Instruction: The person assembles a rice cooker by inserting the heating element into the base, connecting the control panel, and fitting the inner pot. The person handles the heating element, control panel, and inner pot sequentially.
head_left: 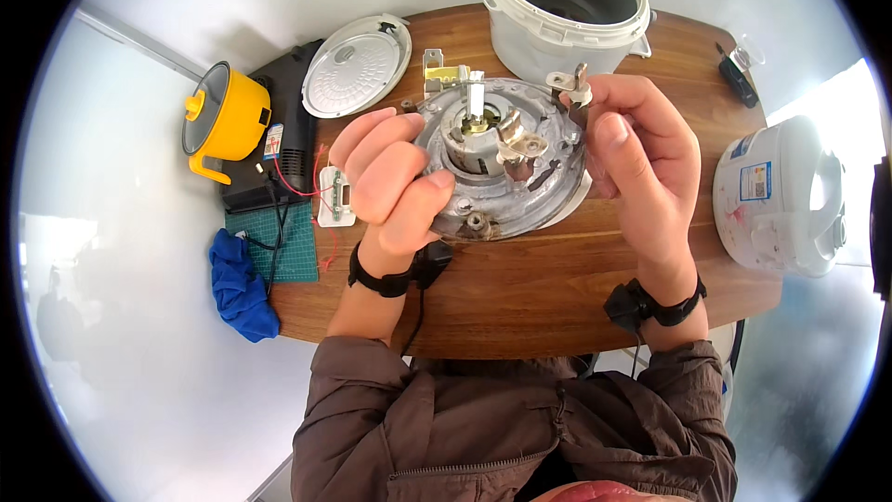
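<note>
Heating-plate assy [502, 200] held btwn LH [395, 177] & RH [643, 144], both closed on its rim. Rice-cooker housing [548, 48] stands beyond grip; round cover [358, 70], beyond LH.

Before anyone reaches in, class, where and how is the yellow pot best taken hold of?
Probably by its handle, coming from the near side: it juts out from the pot there, a slim part to close around. The knob on top seems poorer; it might lift only the lid.

Seemingly a repair workshop, with cutting mat [302, 244], detached lid [355, 70] and bared metal appliance part [506, 200] at a wooden table [548, 293].
</note>
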`<state>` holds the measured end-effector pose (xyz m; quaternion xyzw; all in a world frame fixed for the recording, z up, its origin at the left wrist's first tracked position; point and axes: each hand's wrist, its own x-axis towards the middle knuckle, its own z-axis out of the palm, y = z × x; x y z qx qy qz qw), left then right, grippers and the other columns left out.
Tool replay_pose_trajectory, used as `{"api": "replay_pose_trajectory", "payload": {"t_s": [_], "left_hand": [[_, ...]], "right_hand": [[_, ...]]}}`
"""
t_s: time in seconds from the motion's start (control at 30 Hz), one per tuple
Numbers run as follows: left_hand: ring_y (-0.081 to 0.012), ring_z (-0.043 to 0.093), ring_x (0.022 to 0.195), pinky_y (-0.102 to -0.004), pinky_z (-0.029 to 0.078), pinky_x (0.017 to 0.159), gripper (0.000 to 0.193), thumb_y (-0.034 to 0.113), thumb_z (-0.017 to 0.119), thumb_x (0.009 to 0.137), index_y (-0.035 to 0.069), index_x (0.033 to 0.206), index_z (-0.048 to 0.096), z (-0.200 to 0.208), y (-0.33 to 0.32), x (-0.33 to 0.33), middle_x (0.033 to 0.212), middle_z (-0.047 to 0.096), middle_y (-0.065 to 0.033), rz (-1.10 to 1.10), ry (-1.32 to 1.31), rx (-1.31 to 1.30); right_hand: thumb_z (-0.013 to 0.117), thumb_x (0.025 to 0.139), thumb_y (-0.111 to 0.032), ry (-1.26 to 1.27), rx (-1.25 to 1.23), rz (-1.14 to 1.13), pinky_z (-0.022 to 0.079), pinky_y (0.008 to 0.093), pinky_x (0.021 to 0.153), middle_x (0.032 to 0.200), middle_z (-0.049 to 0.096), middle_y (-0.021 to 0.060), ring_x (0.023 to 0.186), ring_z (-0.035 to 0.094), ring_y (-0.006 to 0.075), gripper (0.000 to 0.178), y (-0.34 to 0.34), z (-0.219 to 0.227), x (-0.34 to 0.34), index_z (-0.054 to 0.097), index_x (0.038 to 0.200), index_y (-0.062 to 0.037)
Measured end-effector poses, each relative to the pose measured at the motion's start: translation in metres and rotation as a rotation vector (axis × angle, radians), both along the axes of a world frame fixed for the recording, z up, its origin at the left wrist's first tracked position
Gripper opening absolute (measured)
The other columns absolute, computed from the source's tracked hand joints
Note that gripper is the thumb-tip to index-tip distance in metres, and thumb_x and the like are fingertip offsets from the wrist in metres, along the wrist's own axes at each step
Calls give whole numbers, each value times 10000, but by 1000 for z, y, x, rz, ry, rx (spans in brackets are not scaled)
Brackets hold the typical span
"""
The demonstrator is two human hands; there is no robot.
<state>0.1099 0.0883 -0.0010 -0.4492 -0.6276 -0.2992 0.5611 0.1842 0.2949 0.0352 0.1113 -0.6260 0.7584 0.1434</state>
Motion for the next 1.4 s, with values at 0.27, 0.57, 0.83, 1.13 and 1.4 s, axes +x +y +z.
{"api": "replay_pose_trajectory", "payload": {"t_s": [0.27, 0.57, 0.83, 1.13, 1.4], "left_hand": [[-273, 613, 947, -459, 462, 911, 338, 91, 684, 800, 178, 1072, 504, 1, -5, 12, 1017, 488, -59, 90, -6, -75], [-252, 594, 984, -444, 445, 926, 341, 97, 687, 794, 216, 1057, 505, 2, -8, 13, 1021, 466, -39, 162, 27, -127], [-226, 575, 965, -439, 458, 906, 349, 88, 690, 771, 241, 1016, 494, 2, -3, 12, 1006, 443, -31, 152, 0, -116], [-208, 591, 883, -394, 462, 870, 392, 117, 744, 695, 273, 1002, 556, -5, 8, -8, 969, 481, -20, 81, 38, -125], [-303, 515, 1138, -448, 441, 949, 432, -62, 645, 737, 75, 1144, 596, -4, 30, -3, 1144, 491, -118, -31, -395, 96]], "right_hand": [[733, 909, -93, 12, 18, 68, 342, 159, 588, 771, 490, -76, 666, 405, -7, 239, 2, -3, -4, 622, 1104, -12], [711, 928, -103, -30, -18, 105, 351, 163, 628, 836, 507, -78, 717, 415, -6, 269, 1, -6, -6, 588, 1153, -21], [710, 947, -150, -42, -30, 21, 314, 166, 541, 761, 522, -86, 637, 392, -10, 184, -2, -4, -8, 638, 1062, -26], [736, 919, -138, 119, 302, -260, 323, 188, 509, 624, 516, -55, 579, 403, 12, 172, 5, -9, -13, 623, 935, -10], [720, 934, -174, 173, 386, -434, 357, 213, 542, 636, 522, -23, 595, 409, 52, 207, 20, -23, -32, 590, 903, -17]]}}
